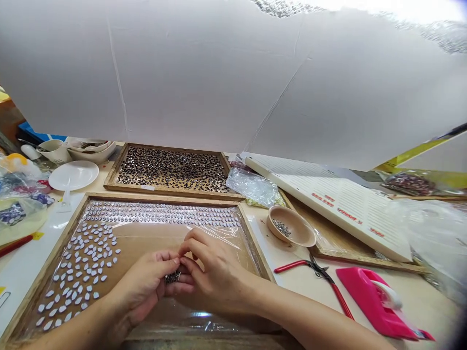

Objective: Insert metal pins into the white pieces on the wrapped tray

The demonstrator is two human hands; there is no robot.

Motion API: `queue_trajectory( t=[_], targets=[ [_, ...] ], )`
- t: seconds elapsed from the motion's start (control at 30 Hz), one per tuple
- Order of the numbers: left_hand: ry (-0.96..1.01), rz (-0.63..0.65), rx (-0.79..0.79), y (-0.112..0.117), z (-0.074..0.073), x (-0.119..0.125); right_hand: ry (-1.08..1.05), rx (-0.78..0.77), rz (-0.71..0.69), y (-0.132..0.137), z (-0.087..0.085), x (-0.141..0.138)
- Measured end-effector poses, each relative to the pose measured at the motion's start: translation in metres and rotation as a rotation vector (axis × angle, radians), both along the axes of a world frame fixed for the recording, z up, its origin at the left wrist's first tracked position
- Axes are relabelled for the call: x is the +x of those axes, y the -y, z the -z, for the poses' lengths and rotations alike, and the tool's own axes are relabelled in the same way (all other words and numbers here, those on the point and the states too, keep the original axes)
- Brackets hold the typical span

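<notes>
Both my hands meet over the near wooden tray (251,233), which is lined with clear plastic film. My left hand (146,284) is cupped and closed around a small cluster of dark metal pieces (172,277). My right hand (211,272) pinches with thumb and forefinger just above that cluster; what it holds is too small to make out. Rows of small pale oval pieces (87,257) cover the tray's left and far parts.
A second wooden tray (109,182) of dark beads lies behind. A tan bowl (292,228) of small metal bits, red-handled pliers (317,272) and a pink tape dispenser (375,301) sit to the right. White dishes (73,175) and bags crowd the left. A white board (346,204) lies far right.
</notes>
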State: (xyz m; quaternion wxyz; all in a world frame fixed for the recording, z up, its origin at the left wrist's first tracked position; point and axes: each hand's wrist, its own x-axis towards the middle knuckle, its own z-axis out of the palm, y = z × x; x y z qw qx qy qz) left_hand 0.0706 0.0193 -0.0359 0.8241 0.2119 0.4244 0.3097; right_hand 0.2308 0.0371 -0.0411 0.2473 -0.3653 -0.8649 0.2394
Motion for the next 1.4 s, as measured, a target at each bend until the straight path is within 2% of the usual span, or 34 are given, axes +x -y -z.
queue_trajectory(
  t=[0.17, 0.3, 0.43, 0.53, 0.7, 0.97, 1.4],
  targets=[
    [0.036, 0.024, 0.01, 0.001, 0.0, 0.0, -0.052, -0.077, 0.005, -0.007, -0.008, 0.006],
    [0.0, -0.03, -0.05, 0.001, 0.001, 0.0, -0.126, -0.009, 0.127, -0.043, -0.014, 0.035],
    [-0.009, -0.045, -0.098, 0.0, 0.0, 0.001, 0.109, 0.137, 0.339, -0.086, -0.004, 0.067],
    [-0.03, -0.041, -0.102, -0.001, -0.001, 0.002, 0.283, 0.229, 0.365, -0.1, 0.009, 0.074],
    [-0.036, -0.01, -0.086, 0.0, 0.002, 0.001, 0.359, 0.352, 0.287, -0.101, 0.022, 0.068],
    [-0.008, 0.006, -0.041, 0.002, 0.008, 0.0, 0.43, 0.385, 0.295, -0.103, 0.031, 0.067],
    [-0.02, 0.003, -0.022, 0.003, 0.008, -0.001, 0.443, 0.393, 0.245, -0.103, 0.031, 0.065]
  ],
)
